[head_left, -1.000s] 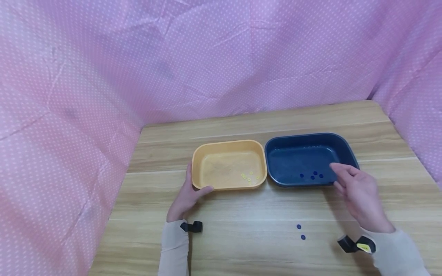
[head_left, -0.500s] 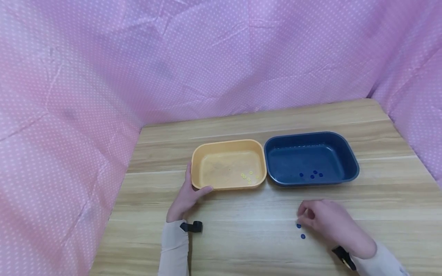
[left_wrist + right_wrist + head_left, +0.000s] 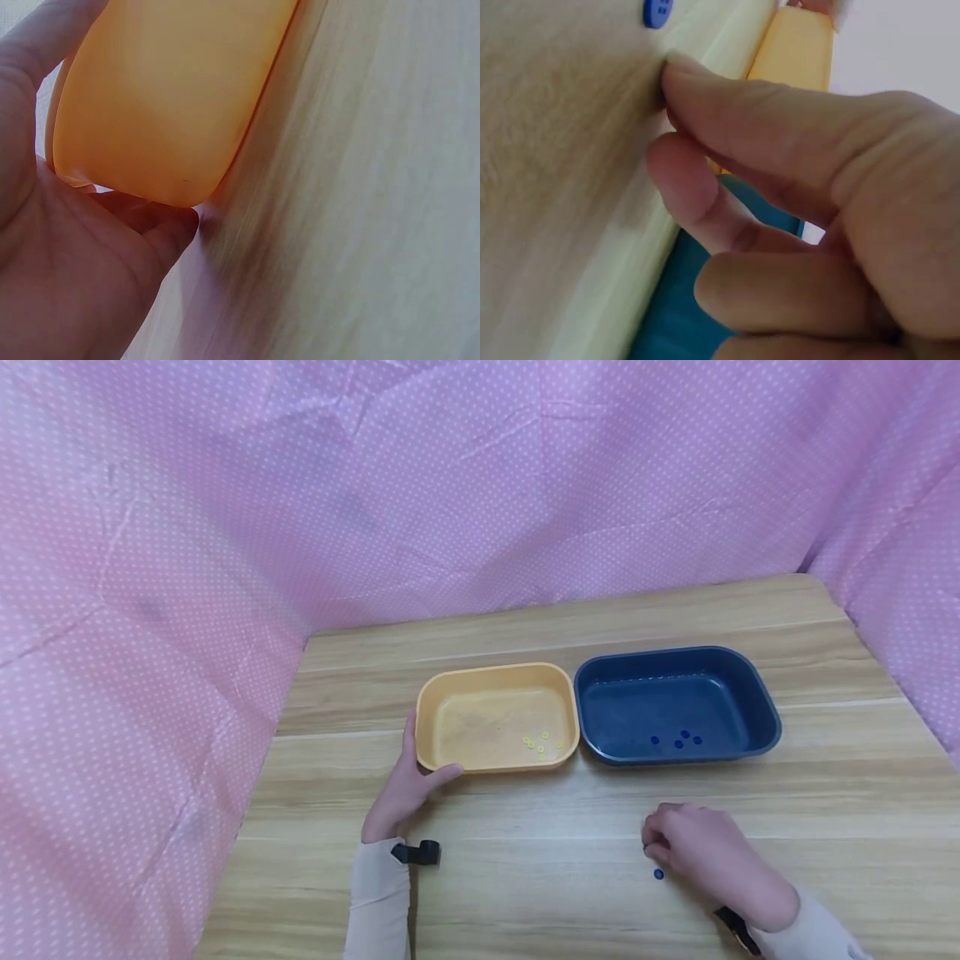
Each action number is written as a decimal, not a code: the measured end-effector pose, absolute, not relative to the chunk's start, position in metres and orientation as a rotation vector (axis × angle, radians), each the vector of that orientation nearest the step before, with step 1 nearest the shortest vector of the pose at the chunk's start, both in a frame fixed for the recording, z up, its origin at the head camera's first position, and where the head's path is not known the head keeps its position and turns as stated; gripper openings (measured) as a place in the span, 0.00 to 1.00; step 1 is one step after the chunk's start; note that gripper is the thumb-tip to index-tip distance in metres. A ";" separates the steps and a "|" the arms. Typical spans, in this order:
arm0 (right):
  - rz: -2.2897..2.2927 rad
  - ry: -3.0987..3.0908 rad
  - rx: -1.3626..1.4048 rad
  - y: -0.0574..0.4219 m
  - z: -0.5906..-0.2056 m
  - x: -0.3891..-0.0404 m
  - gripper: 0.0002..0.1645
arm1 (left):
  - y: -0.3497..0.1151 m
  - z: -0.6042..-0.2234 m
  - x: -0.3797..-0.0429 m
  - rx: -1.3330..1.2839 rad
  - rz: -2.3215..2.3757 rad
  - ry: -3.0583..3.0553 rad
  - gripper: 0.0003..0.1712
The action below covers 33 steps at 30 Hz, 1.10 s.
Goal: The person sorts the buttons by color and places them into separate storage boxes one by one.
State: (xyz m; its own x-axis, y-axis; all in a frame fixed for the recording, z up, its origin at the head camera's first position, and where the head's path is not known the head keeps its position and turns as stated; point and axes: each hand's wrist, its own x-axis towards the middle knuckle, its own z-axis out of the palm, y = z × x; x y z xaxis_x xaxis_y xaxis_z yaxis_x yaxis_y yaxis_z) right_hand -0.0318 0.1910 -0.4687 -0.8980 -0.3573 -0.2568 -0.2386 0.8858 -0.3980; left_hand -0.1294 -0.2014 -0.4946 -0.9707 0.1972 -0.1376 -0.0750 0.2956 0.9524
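Note:
My left hand (image 3: 402,792) holds the near left corner of a yellow plastic tray (image 3: 498,762), thumb along its front wall and fingers round its left side. In the left wrist view, the hand cups the tray wall (image 3: 172,97). On the table in front of a navy blue tray (image 3: 637,693), my right hand (image 3: 705,856) has its thumb and index fingertips together at a small blue button, of which only a dark edge shows. A second blue button (image 3: 658,874) lies just below those fingertips; the right wrist view shows holes in this button (image 3: 658,11).
Several small yellow buttons (image 3: 531,744) lie in the yellow tray's near right part. Several blue buttons (image 3: 678,745) lie in the navy tray. Both trays stand side by side on the wood-grain table (image 3: 525,860). A pink dotted cloth (image 3: 480,510) hangs behind and at the sides.
My right hand has come from the navy tray's near right edge down to the loose buttons, and its fingertips now cover the upper one. My left hand and both trays stay in place.

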 end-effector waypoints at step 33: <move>-0.378 2.982 -0.504 0.182 -0.465 -0.022 0.10 | -0.192 -0.465 -0.124 0.109 1.731 2.285 0.70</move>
State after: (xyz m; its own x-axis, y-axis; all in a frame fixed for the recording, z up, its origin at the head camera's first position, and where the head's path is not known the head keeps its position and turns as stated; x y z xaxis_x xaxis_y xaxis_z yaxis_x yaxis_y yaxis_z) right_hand -0.0216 0.1824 -0.4649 -0.9410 -0.3344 -0.0509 -0.3111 0.9148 -0.2577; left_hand -0.1242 -0.1924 -0.4654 -0.9602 0.2221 -0.1693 -0.1028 0.2824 0.9538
